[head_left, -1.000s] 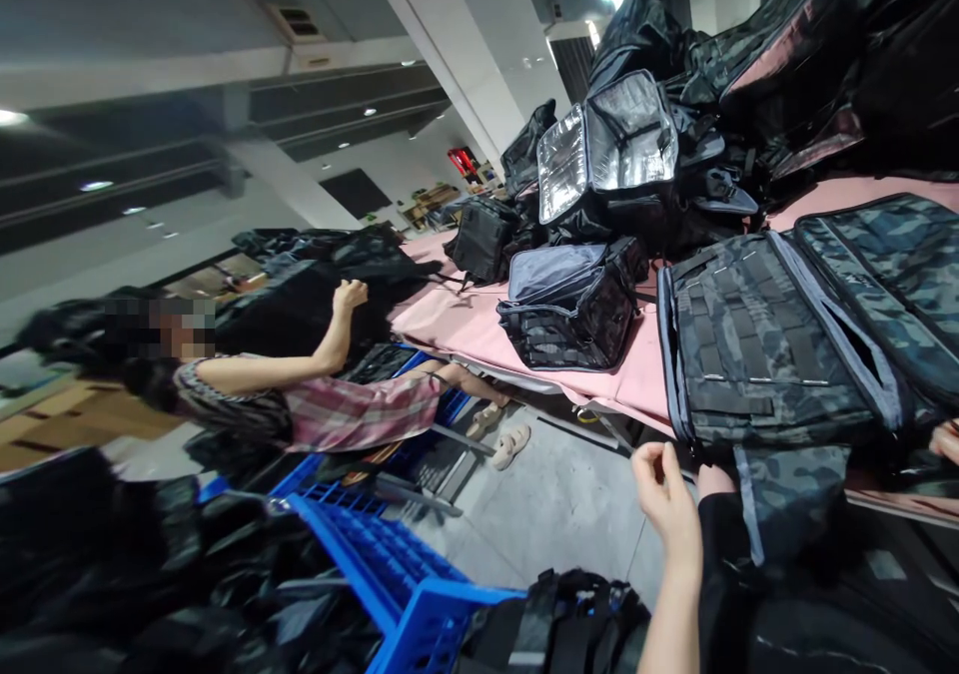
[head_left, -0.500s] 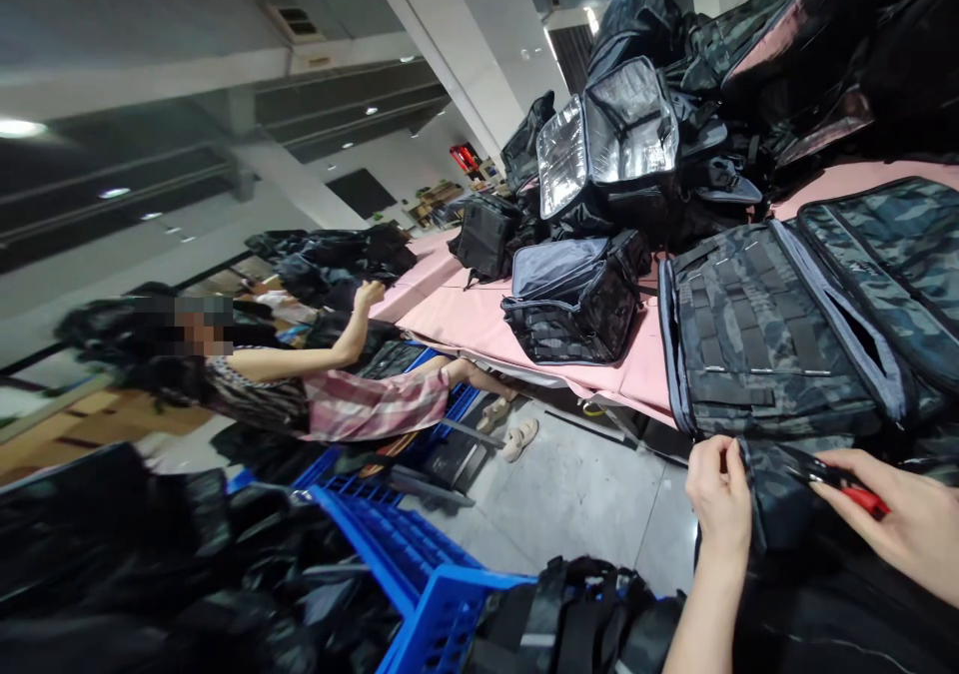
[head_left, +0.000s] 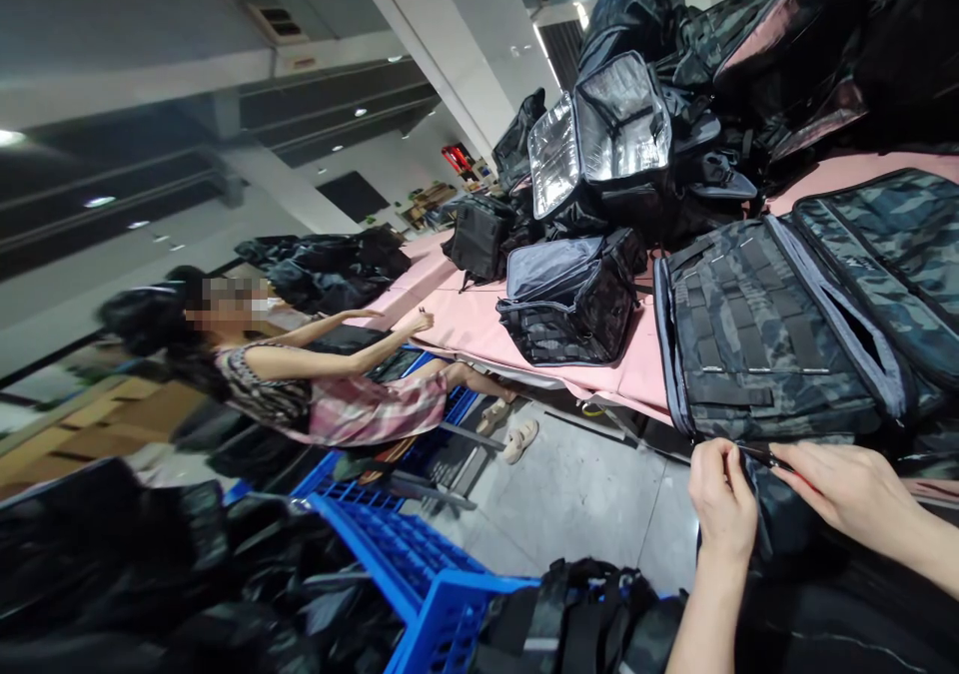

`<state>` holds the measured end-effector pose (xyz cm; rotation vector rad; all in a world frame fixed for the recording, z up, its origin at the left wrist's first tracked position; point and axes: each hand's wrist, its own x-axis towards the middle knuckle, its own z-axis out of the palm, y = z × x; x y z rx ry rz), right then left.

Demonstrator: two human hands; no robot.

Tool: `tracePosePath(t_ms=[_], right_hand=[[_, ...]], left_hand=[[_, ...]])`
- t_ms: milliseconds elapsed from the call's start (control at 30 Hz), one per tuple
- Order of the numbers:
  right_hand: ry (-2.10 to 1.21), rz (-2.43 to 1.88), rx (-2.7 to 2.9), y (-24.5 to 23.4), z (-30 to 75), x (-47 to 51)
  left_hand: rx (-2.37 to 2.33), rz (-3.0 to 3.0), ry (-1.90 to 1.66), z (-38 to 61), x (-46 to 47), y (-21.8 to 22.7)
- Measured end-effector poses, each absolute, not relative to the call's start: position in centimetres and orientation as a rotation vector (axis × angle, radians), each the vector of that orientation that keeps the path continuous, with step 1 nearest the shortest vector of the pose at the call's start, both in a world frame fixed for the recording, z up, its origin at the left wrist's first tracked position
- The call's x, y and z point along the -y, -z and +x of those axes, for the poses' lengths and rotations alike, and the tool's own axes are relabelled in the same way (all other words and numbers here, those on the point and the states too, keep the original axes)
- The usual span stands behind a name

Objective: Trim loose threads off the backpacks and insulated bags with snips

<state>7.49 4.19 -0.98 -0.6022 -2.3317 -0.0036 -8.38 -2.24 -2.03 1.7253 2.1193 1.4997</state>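
A large dark camouflage bag (head_left: 771, 335) lies open on the pink table (head_left: 472, 330) in front of me. Its camouflage flap (head_left: 783, 519) hangs over the table's near edge. My left hand (head_left: 723, 499) is closed, pinching the left edge of that flap. My right hand (head_left: 843, 484) is closed round small cutters (head_left: 756, 452) whose dark tip points left and reaches the flap's top edge beside my left fingers. The two hands are a few centimetres apart.
Black bags are piled at the back right, one open bag with silver lining (head_left: 599, 140) and one grey-lined bag (head_left: 569, 300) among them. A seated co-worker (head_left: 330, 394) at left reaches onto the table. Blue crates (head_left: 405, 564) and more black bags (head_left: 576, 619) stand on the floor.
My right hand came in from the right and moved left, bringing the cutters' tip up to my left fingers at the flap. The co-worker's raised arm dropped to the table.
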Motion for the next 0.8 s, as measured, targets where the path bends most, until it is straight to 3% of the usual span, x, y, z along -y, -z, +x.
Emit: tracePosePath(t_ms=[300, 500, 800], right_hand=[[0.031, -0.578, 2.396, 0.5, 7.1, -4.6], [-0.317, -0.762, 2.249, 1.2, 8.4, -4.1], [-0.592, -0.997, 2.061, 2.3, 10.5, -2.3]], left_hand=[[-2.132, 1.839, -1.369, -8.5, 2.3, 1.5], [-1.875, 1.514, -1.535, -8.7, 3.9, 1.9], [-1.934, 1.319, -1.323, -6.8, 3.2, 3.2]])
